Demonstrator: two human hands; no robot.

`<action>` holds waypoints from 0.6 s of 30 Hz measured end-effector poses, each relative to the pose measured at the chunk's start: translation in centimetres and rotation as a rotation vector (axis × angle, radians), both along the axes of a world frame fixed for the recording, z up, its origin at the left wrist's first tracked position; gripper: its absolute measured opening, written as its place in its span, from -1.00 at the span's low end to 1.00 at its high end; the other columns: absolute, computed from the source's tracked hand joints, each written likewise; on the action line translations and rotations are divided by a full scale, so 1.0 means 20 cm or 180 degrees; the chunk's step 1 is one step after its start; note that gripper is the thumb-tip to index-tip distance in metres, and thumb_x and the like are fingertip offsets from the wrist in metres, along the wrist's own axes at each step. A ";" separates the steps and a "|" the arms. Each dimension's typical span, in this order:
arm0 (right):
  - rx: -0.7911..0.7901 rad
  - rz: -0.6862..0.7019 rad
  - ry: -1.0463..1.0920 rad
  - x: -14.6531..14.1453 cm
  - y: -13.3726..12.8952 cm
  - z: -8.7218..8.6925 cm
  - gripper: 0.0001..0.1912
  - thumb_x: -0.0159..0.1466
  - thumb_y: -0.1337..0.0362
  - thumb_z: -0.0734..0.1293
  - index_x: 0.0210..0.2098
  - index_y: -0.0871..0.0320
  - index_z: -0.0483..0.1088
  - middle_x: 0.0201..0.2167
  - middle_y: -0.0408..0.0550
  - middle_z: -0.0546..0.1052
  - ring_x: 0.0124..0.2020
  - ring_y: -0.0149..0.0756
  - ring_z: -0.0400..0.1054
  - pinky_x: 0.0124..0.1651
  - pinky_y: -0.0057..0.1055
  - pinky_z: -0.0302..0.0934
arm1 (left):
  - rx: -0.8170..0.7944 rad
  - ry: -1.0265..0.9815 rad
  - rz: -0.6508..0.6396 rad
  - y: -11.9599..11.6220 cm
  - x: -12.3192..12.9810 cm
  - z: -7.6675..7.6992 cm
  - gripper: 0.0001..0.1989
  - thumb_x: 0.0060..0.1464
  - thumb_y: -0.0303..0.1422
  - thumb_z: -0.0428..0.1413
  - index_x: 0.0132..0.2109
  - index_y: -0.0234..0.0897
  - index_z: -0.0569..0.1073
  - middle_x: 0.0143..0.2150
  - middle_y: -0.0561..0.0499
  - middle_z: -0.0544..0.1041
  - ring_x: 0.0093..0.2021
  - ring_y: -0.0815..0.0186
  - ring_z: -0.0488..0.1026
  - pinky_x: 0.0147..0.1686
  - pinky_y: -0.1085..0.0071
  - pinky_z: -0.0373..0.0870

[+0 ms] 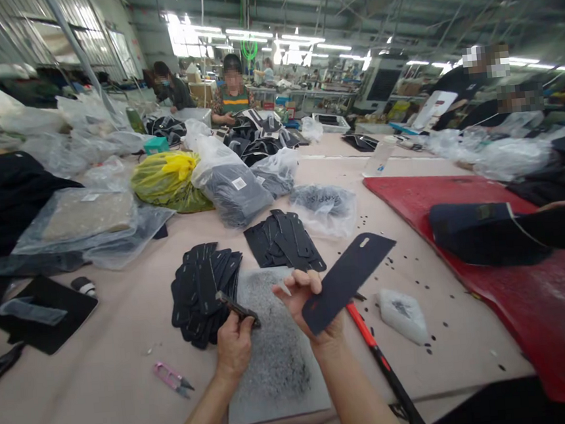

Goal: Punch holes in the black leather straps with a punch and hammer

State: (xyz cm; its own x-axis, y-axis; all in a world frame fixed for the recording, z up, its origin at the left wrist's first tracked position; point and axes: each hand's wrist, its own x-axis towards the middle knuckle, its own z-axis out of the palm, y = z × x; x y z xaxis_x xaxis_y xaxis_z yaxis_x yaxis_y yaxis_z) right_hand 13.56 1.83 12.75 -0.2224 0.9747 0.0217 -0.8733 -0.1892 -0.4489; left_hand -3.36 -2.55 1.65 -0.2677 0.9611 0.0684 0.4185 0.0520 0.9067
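My left hand [233, 347] is closed around a short dark metal punch [239, 308], tilted over the edge of the grey board [274, 397]. Between the thumb and fingers of my right hand [322, 321] is a flat dark navy fabric panel [350, 278], raised above the board, with a slot near its far end. Close to my left hand lies a pile of dark slotted panels [203, 288]. A second stack of dark panels [282, 238] sits behind the board. A hammer [382, 361] with a red and black handle rests beside my right forearm.
Pink thread snips [172, 378] lie left of the board. A white wrapped block [403, 315] and small dark scraps are at right, near a red sheet [499, 312]. Plastic bags [233, 186] stand behind. A co-worker's dark sleeve [561, 230] reaches in from the right.
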 end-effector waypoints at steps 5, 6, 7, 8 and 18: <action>-0.0423 -0.0429 -0.0914 -0.05 -0.02 0.06 -0.79 0.04 0.18 0.53 -0.45 0.09 0.45 -0.51 -0.23 0.41 -0.49 -0.46 0.23 -0.37 -0.49 0.17 | 0.0065 0.0004 0.0013 -0.01 0.00 -0.01 -0.81 0.11 -0.28 0.05 -0.29 -0.27 0.50 -0.41 0.00 0.58 -0.37 0.22 0.51 -0.32 0.41 0.36; -0.0500 -0.0459 -0.1081 -0.05 -0.02 0.07 -0.80 0.04 0.19 0.53 -0.45 0.11 0.46 -0.54 -0.23 0.41 -0.51 -0.47 0.21 -0.41 -0.52 0.14 | 0.0082 -0.0011 0.0009 -0.01 0.00 -0.02 -0.82 0.11 -0.29 0.05 -0.30 -0.27 0.50 -0.40 0.00 0.58 -0.36 0.22 0.51 -0.31 0.41 0.36; -0.0558 -0.0464 -0.1208 -0.06 -0.03 0.08 -0.79 0.04 0.19 0.53 -0.46 0.14 0.46 -0.56 -0.22 0.41 -0.53 -0.49 0.20 -0.43 -0.54 0.11 | 0.0101 -0.0037 -0.0003 0.00 0.00 -0.02 -0.82 0.11 -0.29 0.05 -0.29 -0.28 0.50 -0.39 -0.01 0.58 -0.36 0.23 0.51 -0.31 0.41 0.36; -0.0596 -0.0456 -0.1293 -0.07 -0.04 0.09 -0.78 0.04 0.18 0.53 -0.48 0.15 0.46 -0.58 -0.22 0.40 -0.54 -0.50 0.19 -0.45 -0.55 0.10 | 0.0104 -0.0063 -0.0022 0.00 0.00 -0.02 -0.81 0.11 -0.30 0.05 -0.28 -0.28 0.51 -0.38 -0.01 0.59 -0.34 0.23 0.51 -0.31 0.41 0.37; -0.0433 -0.0341 -0.1483 -0.15 -0.17 0.19 -0.78 0.07 0.15 0.50 -0.46 0.18 0.50 -0.53 -0.14 0.48 -0.48 -0.41 0.28 -0.36 -0.47 0.18 | 0.0264 -0.0342 -0.0065 0.00 0.01 0.00 -0.76 0.11 -0.29 0.12 -0.12 -0.28 0.55 -0.19 -0.07 0.63 -0.19 0.19 0.54 -0.13 0.33 0.45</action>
State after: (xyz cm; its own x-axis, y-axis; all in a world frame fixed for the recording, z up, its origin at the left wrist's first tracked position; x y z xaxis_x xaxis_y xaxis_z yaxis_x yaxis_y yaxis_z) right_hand 10.65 -1.47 16.54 -0.0767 0.9797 -0.1851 -0.6035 -0.1934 -0.7736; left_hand -3.07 -2.51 1.55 -0.2583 0.9586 0.1199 0.3189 -0.0325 0.9472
